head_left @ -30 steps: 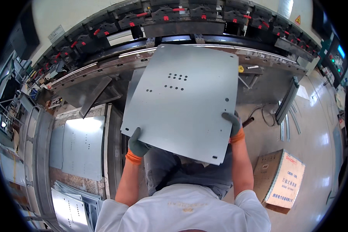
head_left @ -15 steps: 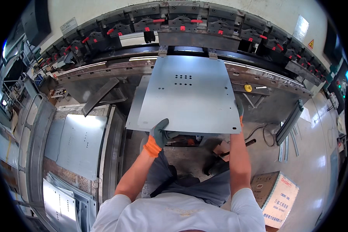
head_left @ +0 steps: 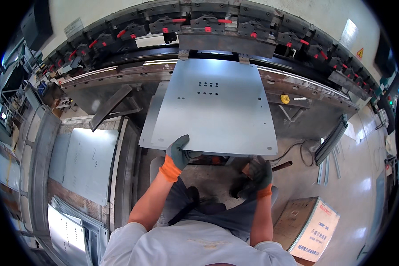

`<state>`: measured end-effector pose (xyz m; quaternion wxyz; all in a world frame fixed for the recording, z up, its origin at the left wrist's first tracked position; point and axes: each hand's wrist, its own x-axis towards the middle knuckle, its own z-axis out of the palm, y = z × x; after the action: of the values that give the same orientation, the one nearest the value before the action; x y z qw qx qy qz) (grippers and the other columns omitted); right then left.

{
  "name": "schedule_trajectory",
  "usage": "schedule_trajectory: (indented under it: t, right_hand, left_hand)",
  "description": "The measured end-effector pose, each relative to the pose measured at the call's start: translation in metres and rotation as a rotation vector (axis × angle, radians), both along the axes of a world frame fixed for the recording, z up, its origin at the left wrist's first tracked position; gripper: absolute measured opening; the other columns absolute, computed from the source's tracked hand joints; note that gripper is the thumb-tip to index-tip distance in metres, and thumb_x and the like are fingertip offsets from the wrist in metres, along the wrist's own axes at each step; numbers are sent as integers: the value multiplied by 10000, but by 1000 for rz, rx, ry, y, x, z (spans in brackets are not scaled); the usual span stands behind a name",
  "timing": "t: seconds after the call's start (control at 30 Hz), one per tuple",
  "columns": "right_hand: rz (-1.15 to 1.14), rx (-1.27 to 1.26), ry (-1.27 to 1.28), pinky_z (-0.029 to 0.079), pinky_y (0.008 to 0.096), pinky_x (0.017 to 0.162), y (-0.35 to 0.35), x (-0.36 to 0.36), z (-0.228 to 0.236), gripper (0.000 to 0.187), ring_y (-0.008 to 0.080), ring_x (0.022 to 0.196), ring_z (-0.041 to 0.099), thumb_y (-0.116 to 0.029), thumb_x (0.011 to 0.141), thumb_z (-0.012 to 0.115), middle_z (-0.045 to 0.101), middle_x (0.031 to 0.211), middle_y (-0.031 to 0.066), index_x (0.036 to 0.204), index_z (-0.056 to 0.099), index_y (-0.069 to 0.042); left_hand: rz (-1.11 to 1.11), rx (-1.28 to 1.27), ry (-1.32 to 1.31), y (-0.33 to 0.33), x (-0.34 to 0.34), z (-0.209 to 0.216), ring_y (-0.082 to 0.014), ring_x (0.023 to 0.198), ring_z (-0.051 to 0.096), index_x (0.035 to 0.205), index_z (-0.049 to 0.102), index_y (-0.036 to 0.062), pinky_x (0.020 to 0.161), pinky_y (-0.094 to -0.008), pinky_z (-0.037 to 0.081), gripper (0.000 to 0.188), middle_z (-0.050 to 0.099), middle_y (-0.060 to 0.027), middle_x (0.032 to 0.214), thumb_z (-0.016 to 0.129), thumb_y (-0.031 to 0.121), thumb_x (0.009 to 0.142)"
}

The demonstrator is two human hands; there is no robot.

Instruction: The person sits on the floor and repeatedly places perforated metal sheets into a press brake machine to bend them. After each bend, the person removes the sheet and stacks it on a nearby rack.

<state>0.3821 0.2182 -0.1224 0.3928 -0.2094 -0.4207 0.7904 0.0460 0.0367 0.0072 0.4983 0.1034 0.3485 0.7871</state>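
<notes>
A light grey metal sheet point(head_left: 221, 117) with rows of punched holes lies in front of me, its far edge at the bending machine's bed. My left hand point(head_left: 180, 150), in a dark glove with an orange cuff, grips its near edge, thumb on top and fingers underneath. Under its left side, part of another metal sheet point(head_left: 148, 135) sticks out. My right hand point(head_left: 259, 173), gloved the same way, hangs just below the near right corner, apart from the sheet. Its fingers are blurred.
Red-handled clamps point(head_left: 210, 21) line the press brake above. A yellow tape measure point(head_left: 285, 99) rests on a bracket at right. More metal sheets point(head_left: 88, 164) lie on a rack at left. A wooden box point(head_left: 312, 230) and metal strips point(head_left: 332, 162) are on the floor at right.
My right hand has let go of the sheet's right edge and come down toward me. My left hand keeps its hold. The view has shifted slightly.
</notes>
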Motion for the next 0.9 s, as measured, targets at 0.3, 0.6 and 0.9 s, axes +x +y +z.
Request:
schedule_trajectory:
  t: [0.3, 0.6, 0.9]
  right_hand:
    - [22, 841, -574, 525, 417, 969, -51, 32, -88, 402, 323, 1159, 620, -167, 1003, 484, 628, 1257, 207, 1362, 522, 8]
    - [27, 1058, -585, 513, 409, 999, -58, -2, -37, 382, 333, 1156, 617, -143, 1001, 479, 629, 1217, 200, 1356, 516, -6]
    - [-74, 1178, -741, 518, 402, 972, -69, -3, -51, 347, 289, 1092, 637, -118, 940, 564, 652, 1191, 162, 1271, 592, -17]
  left_hand:
    - [-21, 3, -8, 3, 2, 2, -346, 1005, 711, 1265, 548, -25, 775, -454, 670, 354, 655, -186, 1170, 592, 172, 975]
    - [23, -32, -15, 2, 6, 1, -344, 923, 728, 1266, 544, -54, 735, -461, 664, 350, 663, -194, 1158, 548, 175, 1002]
    - [43, -78, -44, 5, 11, 9, -356, 977, 716, 1295, 523, -68, 743, -489, 667, 387, 648, -204, 1186, 552, 181, 1000]
